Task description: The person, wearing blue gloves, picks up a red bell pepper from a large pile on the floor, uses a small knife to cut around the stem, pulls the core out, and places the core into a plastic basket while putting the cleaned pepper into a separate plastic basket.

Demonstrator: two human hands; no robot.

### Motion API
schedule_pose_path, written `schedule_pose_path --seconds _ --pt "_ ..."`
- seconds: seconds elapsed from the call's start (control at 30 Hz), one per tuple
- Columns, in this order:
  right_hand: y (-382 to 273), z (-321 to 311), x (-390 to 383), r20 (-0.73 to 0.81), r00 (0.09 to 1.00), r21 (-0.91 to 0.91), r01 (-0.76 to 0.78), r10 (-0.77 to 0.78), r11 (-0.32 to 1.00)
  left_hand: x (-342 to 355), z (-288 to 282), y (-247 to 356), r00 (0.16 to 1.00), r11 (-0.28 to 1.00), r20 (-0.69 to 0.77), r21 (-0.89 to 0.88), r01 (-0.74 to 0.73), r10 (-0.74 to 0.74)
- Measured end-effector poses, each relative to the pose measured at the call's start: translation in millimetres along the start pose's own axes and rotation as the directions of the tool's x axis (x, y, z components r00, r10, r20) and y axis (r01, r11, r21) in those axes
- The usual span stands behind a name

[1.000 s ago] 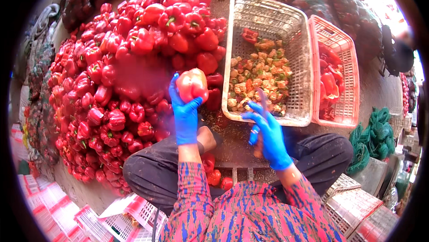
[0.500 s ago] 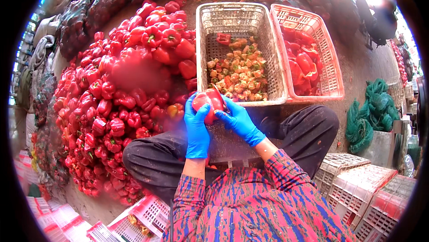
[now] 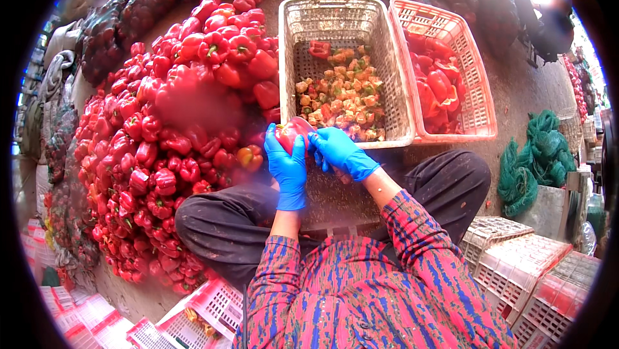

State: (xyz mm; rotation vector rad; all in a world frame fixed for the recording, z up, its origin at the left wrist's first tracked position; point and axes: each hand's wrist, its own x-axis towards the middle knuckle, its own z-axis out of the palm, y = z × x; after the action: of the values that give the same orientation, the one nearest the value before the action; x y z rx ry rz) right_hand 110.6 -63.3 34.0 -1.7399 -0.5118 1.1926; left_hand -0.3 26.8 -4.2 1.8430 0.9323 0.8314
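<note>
In the head view my blue-gloved left hand [image 3: 285,167] is closed around a red bell pepper [image 3: 291,130], just below the front-left corner of a dirty white crate [image 3: 398,78]. My blue-gloved right hand [image 3: 338,154] is closed against the pepper's right side, holding a knife [image 3: 343,176] that is mostly hidden by the fingers. Inside the white crate lie pale pepper cores with green stems [image 3: 338,94] and a red pepper piece [image 3: 320,48]. A pink crate [image 3: 475,72] beside it holds red pepper pieces [image 3: 438,88].
A large heap of red peppers [image 3: 161,181] fills the left. Dark mesh sacks [image 3: 103,52] line the back. Green netting [image 3: 516,181] lies at right. Stacked crates [image 3: 516,265] sit at lower right, more crates [image 3: 206,310] at lower left. My crossed legs [image 3: 219,226] frame my hands.
A second ago the hands were apart, the knife showing in my right. They have since come together on the pepper, and both moved slightly upward in the last half second.
</note>
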Motion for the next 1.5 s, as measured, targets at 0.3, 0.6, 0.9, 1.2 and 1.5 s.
schedule_pose_path --seconds 0.3,0.6,0.9,1.2,1.5 --pt "20.0 44.7 -37.9 -0.039 0.999 -0.223 -0.038 0.03 0.974 10.4 -9.3 -23.0 0.974 0.956 -0.005 -0.195 0.22 -0.225" --pt "39.5 30.7 -67.6 -0.024 0.996 -0.703 0.044 -0.086 0.71 25.0 -32.9 -31.7 0.9 0.732 0.091 -0.549 0.403 -0.427" --pt "34.4 16.5 -6.0 -0.24 0.913 -0.241 0.274 -0.331 0.931 4.1 -21.0 18.1 0.932 0.664 0.233 -0.655 0.36 -0.276" --pt "23.8 17.8 32.3 -0.359 0.87 -0.493 0.13 -0.337 0.86 2.1 -33.0 -0.5 0.923 0.636 0.267 -0.668 0.386 -0.279" --pt "16.7 -0.3 77.2 -0.268 0.962 -0.15 -0.09 0.047 0.985 9.4 -49.1 -6.7 0.873 0.353 0.28 -0.832 0.428 -0.399"
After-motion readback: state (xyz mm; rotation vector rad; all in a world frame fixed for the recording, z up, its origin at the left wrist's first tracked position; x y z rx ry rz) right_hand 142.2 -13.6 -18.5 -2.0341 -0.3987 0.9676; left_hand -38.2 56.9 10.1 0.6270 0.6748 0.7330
